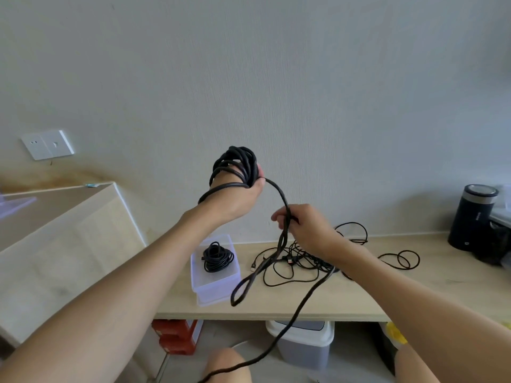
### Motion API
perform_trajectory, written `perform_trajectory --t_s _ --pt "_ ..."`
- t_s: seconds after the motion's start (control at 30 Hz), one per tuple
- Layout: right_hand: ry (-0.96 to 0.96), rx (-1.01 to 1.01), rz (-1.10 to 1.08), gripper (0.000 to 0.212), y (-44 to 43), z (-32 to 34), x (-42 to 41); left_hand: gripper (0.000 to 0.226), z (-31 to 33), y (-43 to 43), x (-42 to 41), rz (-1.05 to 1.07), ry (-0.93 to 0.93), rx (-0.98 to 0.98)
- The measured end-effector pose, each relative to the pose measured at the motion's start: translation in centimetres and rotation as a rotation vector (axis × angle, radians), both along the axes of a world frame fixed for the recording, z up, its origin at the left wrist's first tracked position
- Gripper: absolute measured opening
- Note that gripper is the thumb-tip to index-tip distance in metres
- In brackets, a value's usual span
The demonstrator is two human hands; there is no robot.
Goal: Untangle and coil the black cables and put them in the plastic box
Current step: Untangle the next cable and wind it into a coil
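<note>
This is the winding step. The left hand (243, 194) is held up, and a thick black cable (282, 199) goes round and round it in a fat, messy coil (237, 161). The thumb lies against the wraps and holds them in place. The fingers are hidden under the coil, so I cannot tell if they are bent. The right hand (307, 228) is lower down and pinches the cable between thumb and fingers, just under the coil. From there the cable hangs in a long thin loop (243, 288), and its tail drops past the edge of the table (414, 294) toward the floor. The cable looks soft and bendy, with a dull, woven skin. I think the next move is for the right hand to bring the loose part up and lay one more turn on the coil, letting the cable slide so it does not twist or pull on the pile. The box (213, 286) sits on the table. It is see-through plastic with a square shape, and it has one small coil (217, 257) in it. Beside it lies a tangle (304, 261) of thin, curly black cables, so I think much of the job is left to do.
</note>
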State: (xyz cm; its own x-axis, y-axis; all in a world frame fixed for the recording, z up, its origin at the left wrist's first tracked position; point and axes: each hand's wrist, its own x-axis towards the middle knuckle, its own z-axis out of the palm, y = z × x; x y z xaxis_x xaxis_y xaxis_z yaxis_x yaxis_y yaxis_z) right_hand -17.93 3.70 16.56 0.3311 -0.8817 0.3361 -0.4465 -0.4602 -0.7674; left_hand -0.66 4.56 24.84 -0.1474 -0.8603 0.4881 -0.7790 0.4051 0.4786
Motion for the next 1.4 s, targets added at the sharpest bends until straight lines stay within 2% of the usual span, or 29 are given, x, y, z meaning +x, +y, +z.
perform_trajectory --t_s 0.13,0.3,0.4,0.57,0.67,0.77,0.83,0.87,1.0,1.1,1.17,1.23,1.3,1.4 --pt "-0.167 -0.122 -0.001 0.010 1.5 0.1 0.1 0.027 0.3 -0.2 1.2 0.040 0.082 -0.048" --pt "-0.125 -0.143 -0.030 0.023 1.9 0.3 -1.7 0.024 -1.6 -0.7 2.9 0.065 0.092 0.161" --pt "-0.156 -0.108 -0.058 0.028 2.2 0.8 -3.3 0.023 -2.0 -1.1 4.0 0.141 0.144 0.169" --pt "-0.332 -0.031 -0.150 0.037 1.9 0.5 -5.8 0.018 -1.0 -2.5 6.2 0.281 0.281 0.151" --pt "-0.397 0.140 -0.211 0.035 0.1 -0.4 -5.7 0.011 -0.4 -3.3 4.6 0.283 0.307 0.127" --pt "-0.310 0.300 -0.065 0.019 -0.7 -0.7 -4.2 0.008 0.1 -4.0 2.0 0.255 0.269 0.091" --pt "-0.294 0.311 0.055 0.041 0.0 -0.6 -3.0 0.009 0.3 -4.2 0.6 0.249 0.234 0.083" --pt "-0.325 0.313 0.100 0.046 0.5 -0.6 -2.4 0.010 0.2 -4.4 0.2 0.257 0.241 0.073" --pt "-0.418 0.265 0.207 0.044 2.3 -0.8 -0.1 0.011 -0.1 -5.1 -0.7 0.321 0.310 0.096" --pt "-0.576 0.164 0.121 0.026 3.2 -0.6 1.8 0.009 -0.5 -5.6 -1.3 0.308 0.398 0.107" --pt "-0.562 0.039 0.049 0.017 3.9 0.1 2.7 0.008 -0.5 -5.7 -1.5 0.333 0.416 0.080" --pt "-0.516 -0.024 0.068 0.026 4.5 0.8 3.2 0.008 -0.6 -5.9 -1.3 0.382 0.410 0.075" --pt "-0.537 0.020 0.071 0.030 4.8 1.4 3.1 0.008 -0.9 -6.0 -0.9 0.415 0.392 0.111" --pt "-0.642 0.244 0.119 0.031 5.5 1.7 2.1 0.010 -1.8 -6.5 0.5 0.436 0.435 0.195"
